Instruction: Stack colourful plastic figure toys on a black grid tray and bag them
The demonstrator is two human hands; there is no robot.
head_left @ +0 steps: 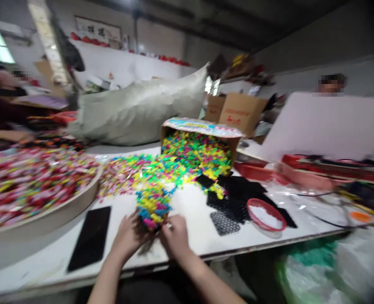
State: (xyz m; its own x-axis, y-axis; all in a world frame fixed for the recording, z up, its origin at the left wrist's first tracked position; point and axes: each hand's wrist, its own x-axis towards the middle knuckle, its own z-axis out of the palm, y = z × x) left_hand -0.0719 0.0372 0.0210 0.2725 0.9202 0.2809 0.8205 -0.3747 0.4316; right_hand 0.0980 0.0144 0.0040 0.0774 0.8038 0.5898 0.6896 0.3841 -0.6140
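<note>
My left hand [127, 237] and my right hand [176, 236] are closed at the two sides of a heap of small plastic pieces [154, 204] in yellow, blue, pink and green. The heap rests on something dark, of which only a little shows between my hands; it looks like a black plate. Beyond it, loose pieces [156, 166] spread over the white table [189, 215], spilling from a cardboard box [234, 147] that lies on its side. To the left of my left hand lies a flat black plate [90, 238]. Motion blurs the fingers.
A wide round tub [91, 190] full of small wrapped, colourful pieces stands at left. On the right are black plates [242, 190], a holed plate [225, 223] and a red basket [266, 215] with white contents. Behind lies a large sack [139, 112]. Other people [331, 84] are in the background.
</note>
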